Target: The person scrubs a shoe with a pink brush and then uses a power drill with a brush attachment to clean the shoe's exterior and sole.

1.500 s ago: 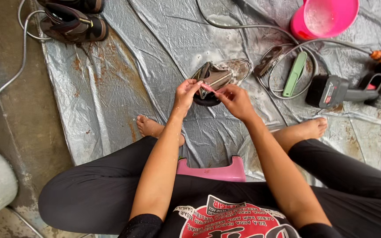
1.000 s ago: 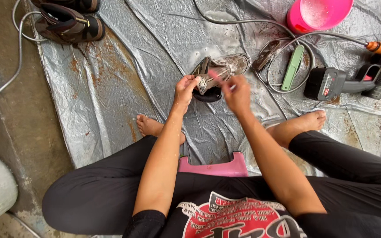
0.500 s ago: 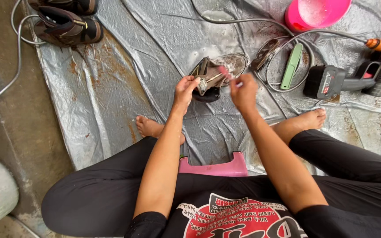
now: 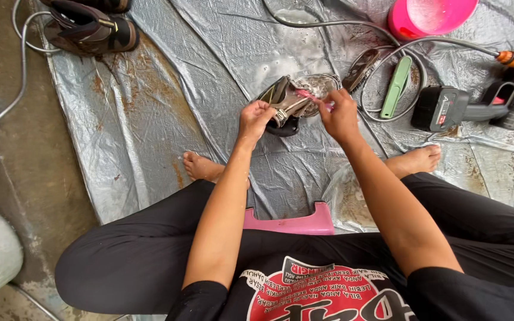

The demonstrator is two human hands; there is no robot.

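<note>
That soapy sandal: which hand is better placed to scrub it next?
The right hand, probably: it holds the small pink brush against the sandal. The left hand is busy gripping the sandal to steady it.

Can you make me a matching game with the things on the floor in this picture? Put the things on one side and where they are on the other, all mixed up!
Things:
1. pink basin
2. cordless drill
3. sandal
4. dark shoes

Places:
A. top left corner of the grey sheet
B. held by the left hand, beside the right hand
C. top edge, right of the middle
D. far right, lying on its side

Pairs: 1-C, 2-D, 3-B, 4-A
</note>
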